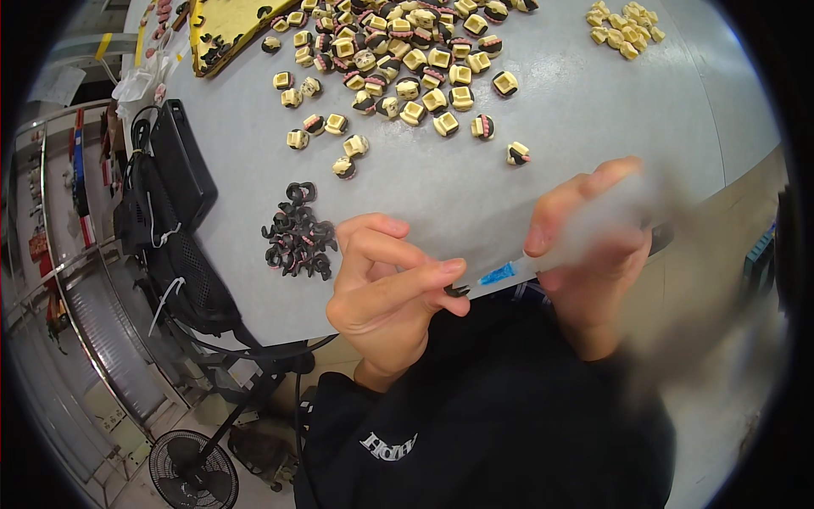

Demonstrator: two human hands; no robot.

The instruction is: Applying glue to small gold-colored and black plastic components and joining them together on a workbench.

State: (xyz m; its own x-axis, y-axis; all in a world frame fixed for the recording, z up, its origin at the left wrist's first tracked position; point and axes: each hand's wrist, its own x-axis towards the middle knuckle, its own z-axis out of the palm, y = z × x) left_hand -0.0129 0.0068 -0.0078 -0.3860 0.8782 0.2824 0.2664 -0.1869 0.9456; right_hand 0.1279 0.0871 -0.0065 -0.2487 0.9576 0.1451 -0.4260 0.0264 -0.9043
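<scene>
My left hand point(381, 293) is closed in a pinch on a small black curved piece point(458, 291), held just past the table's near edge. My right hand point(593, 263) grips a whitish squeeze bottle point(585, 227), blurred by motion. Its blue nozzle tip point(498, 273) points down-left toward the black piece, with a small gap between them. Beside my left hand lies a heap of similar black curved pieces point(298, 233), some with pink bits. Farther back spreads a large group of small cream blocks with black and pink parts point(413, 112).
Plain cream pieces point(626, 30) form a pile at the far right of the grey table point(593, 110). A yellow tray point(222, 21) with black bits sits far left. Black mesh-sided equipment point(174, 170) with cables lines the left edge. A fan point(193, 471) stands below on the left.
</scene>
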